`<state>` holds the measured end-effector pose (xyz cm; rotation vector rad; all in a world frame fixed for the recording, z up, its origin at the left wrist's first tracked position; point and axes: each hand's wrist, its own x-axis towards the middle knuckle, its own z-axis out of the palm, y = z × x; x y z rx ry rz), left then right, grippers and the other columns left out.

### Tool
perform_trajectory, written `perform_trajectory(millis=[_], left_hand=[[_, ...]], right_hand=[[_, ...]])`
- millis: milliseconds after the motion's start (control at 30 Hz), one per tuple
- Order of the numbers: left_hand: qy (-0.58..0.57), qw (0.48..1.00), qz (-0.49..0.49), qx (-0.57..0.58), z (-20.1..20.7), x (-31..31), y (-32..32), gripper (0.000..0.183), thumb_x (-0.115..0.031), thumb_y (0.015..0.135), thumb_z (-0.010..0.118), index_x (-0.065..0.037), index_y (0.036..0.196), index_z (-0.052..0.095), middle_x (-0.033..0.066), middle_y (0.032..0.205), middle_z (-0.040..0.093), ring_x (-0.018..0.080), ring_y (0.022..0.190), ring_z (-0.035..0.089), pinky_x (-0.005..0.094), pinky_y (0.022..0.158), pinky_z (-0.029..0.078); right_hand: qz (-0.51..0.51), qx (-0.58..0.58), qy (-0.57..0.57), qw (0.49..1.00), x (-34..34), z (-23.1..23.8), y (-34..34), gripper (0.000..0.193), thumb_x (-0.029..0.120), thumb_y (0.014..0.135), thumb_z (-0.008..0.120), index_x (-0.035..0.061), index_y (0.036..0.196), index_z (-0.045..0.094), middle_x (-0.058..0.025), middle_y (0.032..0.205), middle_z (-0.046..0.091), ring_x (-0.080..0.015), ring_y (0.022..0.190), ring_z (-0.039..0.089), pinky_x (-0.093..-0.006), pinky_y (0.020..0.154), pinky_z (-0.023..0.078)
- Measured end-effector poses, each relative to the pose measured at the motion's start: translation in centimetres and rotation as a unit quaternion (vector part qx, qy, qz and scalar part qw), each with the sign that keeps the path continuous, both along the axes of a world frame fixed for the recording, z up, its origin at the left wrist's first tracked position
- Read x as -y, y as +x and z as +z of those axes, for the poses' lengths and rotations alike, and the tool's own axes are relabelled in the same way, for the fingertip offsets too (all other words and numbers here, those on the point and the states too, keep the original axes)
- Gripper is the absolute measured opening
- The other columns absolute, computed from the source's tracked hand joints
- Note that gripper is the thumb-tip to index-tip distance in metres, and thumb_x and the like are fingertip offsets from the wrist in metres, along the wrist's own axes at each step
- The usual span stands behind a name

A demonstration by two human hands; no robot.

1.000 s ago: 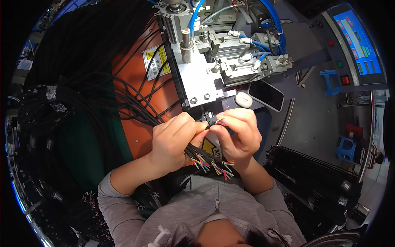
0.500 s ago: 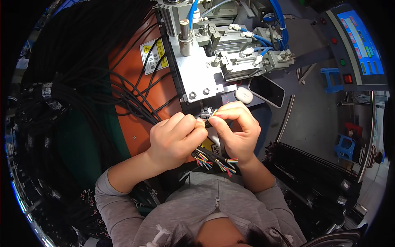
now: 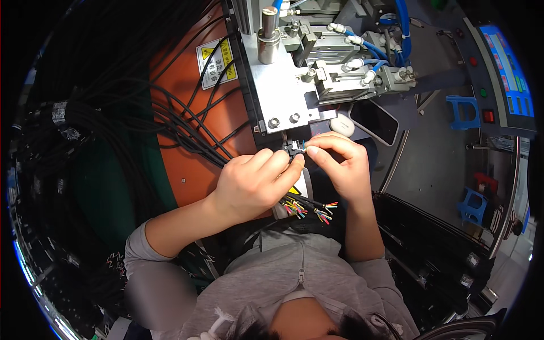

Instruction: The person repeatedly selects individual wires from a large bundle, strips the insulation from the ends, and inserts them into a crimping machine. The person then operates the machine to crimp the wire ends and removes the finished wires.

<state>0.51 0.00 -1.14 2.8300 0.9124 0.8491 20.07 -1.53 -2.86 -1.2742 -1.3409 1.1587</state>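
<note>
My left hand [image 3: 255, 184] is closed beside a small black fixture [image 3: 292, 148] at the machine's front edge, its thumb and fingertip pressed near the end of a cable. My right hand [image 3: 343, 164] pinches thin coloured wires [image 3: 304, 145] between thumb and forefinger, just right of the fixture. The left fingers hide most of the cable they grip. Below my left hand, several other black cables end in fanned, stripped wires [image 3: 294, 208] of red, yellow, white and blue.
Ahead stands a metal machine [image 3: 277, 90] with pneumatic cylinders and blue hoses. Black cables [image 3: 187, 122] run over an orange panel [image 3: 192, 164] on the left. Right of the machine lie a white oval case [image 3: 341, 126] and a phone [image 3: 374, 122]. A control screen [image 3: 508, 73] stands farther right.
Both hands have shifted slightly right in the picture, and the view has moved a little. The left fingertips now reach lower beside the fixture, while the right hand still pinches wires.
</note>
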Motion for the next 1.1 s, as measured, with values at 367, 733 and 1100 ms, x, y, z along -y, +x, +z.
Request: perform_trajectory(millis=[367,733,1100], left_hand=[[-0.022,0.994,0.083,-0.069,0.7,0.6,0.7,0.033,-0.006,0.072,0.065,-0.007,0.105,0.068,0.0013,0.067,0.037,0.0104,0.056,0.045,0.0234,0.042,0.036],[0.000,0.998,0.063,-0.015,0.4,-0.3,0.4,0.027,-0.008,0.068,0.066,-0.006,0.095,0.070,0.0008,0.067,0.046,0.0107,0.055,0.049,0.0241,0.044,0.038],[-0.043,0.993,0.081,-0.068,1.3,-0.2,0.0,0.024,-0.007,0.071,0.064,-0.006,0.094,0.069,0.0002,0.073,0.052,0.0130,0.058,0.057,0.0253,0.048,0.044]], right_hand=[[-0.036,0.213,0.154,0.964,-0.2,-0.5,-1.8,0.008,0.002,0.076,0.064,-0.0001,0.073,0.058,-0.0112,0.069,0.056,-0.0268,0.065,0.053,-0.0359,0.061,0.043],[-0.083,-0.027,-0.012,0.996,-0.3,-2.6,-2.6,0.006,0.002,0.080,0.059,-0.0006,0.075,0.057,-0.0021,0.069,0.054,-0.0086,0.065,0.048,-0.0236,0.059,0.039],[-0.104,0.036,0.023,0.994,-0.5,-2.6,-2.9,0.009,0.007,0.083,0.064,-0.0009,0.082,0.059,-0.0048,0.075,0.056,-0.0098,0.068,0.053,-0.0247,0.064,0.043]])
